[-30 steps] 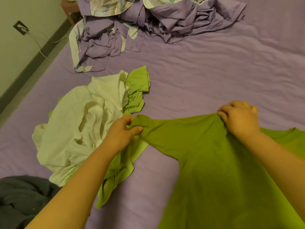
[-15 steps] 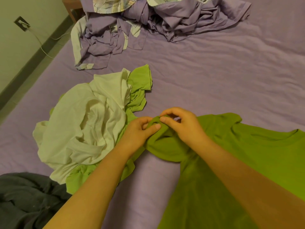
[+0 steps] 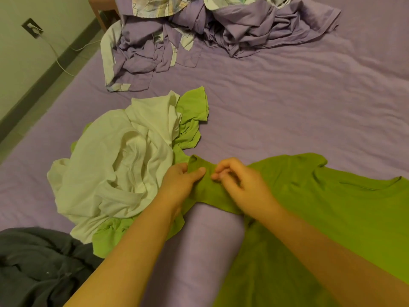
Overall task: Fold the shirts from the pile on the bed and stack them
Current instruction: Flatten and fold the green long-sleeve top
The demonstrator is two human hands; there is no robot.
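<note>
Hands meet at one sleeve of the spread green cotton shirt (image 3: 321, 207) on the purple bedsheet (image 3: 287, 107): the left hand (image 3: 180, 182) pinches the cuff, the right hand (image 3: 240, 182) curls onto the fabric just beside. One pile (image 3: 124, 165) beside them holds one white shirt and at least one more green. One dark grey garment (image 3: 37, 262) lies nearest.

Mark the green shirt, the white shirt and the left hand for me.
green shirt (image 3: 321, 207): head view, chest area.
white shirt (image 3: 124, 165): head view, crumpled middle.
left hand (image 3: 181, 180): head view, back of the hand.
</note>
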